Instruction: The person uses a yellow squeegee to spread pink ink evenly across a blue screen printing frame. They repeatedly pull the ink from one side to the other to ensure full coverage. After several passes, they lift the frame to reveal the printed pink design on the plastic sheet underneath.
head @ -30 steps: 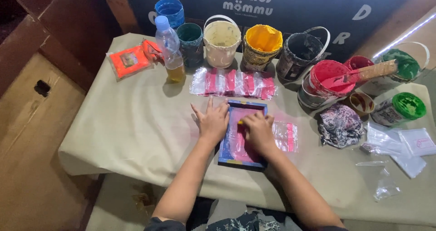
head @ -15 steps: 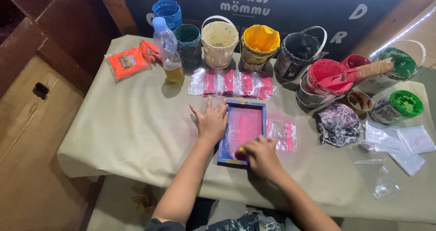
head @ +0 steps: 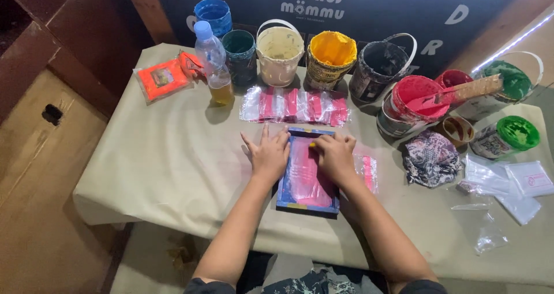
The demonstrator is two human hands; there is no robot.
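- The left hand (head: 269,153) lies flat, fingers spread, on the left edge of a small blue-framed printing screen (head: 307,185) in the middle of the frame; it presses down and grips nothing.
- The right hand (head: 334,155) rests on the upper right part of the same screen, fingers curled over something yellowish at the top edge; I cannot tell what it is, or whether it is truly gripped.
- The screen lies flat on the table (head: 173,161), its mesh stained pink.
- Just right of the screen, partly under the right wrist, lies a clear plastic pouch with pink print (head: 368,171).
- Just above the hands, a row of printed clear pouches (head: 294,105) lies overlapping.
- Along the upper edge stand paint buckets: blue (head: 213,15), dark teal (head: 239,51), cream (head: 280,48), yellow (head: 329,54) and black (head: 378,66).
- At upper right, a red bucket (head: 412,97) with a wooden spatula (head: 461,92) across it, and green tubs (head: 508,135).
- A plastic bottle (head: 212,60) and orange packets (head: 161,79) sit at upper left.
- A patterned rag (head: 431,158) lies right of the hands.
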